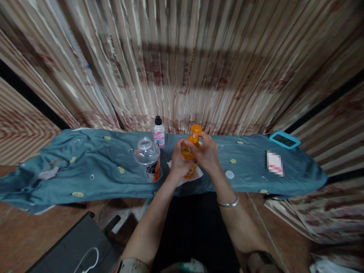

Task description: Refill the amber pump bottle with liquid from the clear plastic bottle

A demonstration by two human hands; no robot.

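An orange translucent plastic pump bottle (190,153) with an orange pump head stands upright at the middle of a long surface draped in a blue-grey patterned cloth (93,167), over a white tissue (196,175). The left hand (178,162) is wrapped around the bottle's body from the left, fingers curled closed on it. The right hand (207,153) closes on the bottle's upper part and neck from the right, fingers bent just below the pump head; a silver bangle (228,203) sits on that wrist. The bottle is thus clamped between both hands, its pump head showing above them. Just left stands a clear glass jar (148,157) with an open mouth, and behind it a small clear bottle with a black cap and pink label (159,132). A small white round lid (229,174) lies near right; a turquoise-framed device (284,140) lies far right.
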